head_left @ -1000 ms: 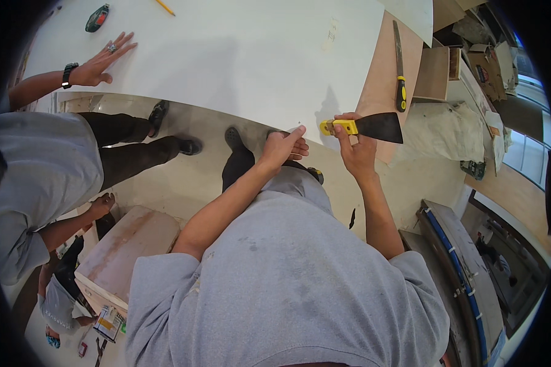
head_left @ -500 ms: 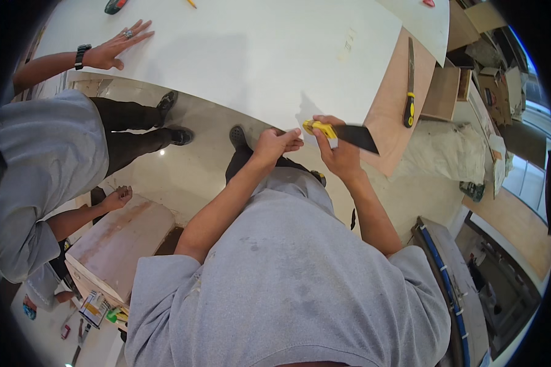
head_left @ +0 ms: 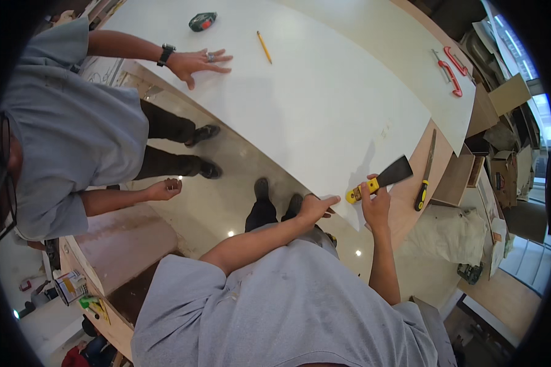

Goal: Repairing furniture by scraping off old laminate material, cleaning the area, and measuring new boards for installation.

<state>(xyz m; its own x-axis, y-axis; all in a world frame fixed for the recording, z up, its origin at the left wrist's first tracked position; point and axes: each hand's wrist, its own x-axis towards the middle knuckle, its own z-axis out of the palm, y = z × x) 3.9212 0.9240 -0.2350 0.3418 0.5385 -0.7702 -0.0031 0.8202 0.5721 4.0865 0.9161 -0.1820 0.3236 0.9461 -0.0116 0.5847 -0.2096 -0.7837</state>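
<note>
My right hand [head_left: 376, 207] is closed around the yellow handle of a putty knife [head_left: 396, 172], held over the near corner of a large white board [head_left: 330, 104]. Its wide dark blade points to the far right. At the board's near edge, my left hand [head_left: 314, 209] grips the rim, thumb on top and the other fingers partly hidden. To the right, a hand file [head_left: 422, 194] with a black and yellow handle lies on a bare plywood sheet [head_left: 407, 208].
A co-worker at left lays one hand [head_left: 199, 65] flat on the board; their other hand [head_left: 164, 189] hangs beside a wooden box [head_left: 125, 229]. A pencil [head_left: 264, 47], a tape measure [head_left: 202, 22] and red clamps [head_left: 450, 76] lie farther off. Cartons [head_left: 504, 174] crowd the right.
The view has turned, showing more of the board and the co-worker. The putty knife's blade has swung from pointing down-right to up-right. My left hand has come onto the board's edge.
</note>
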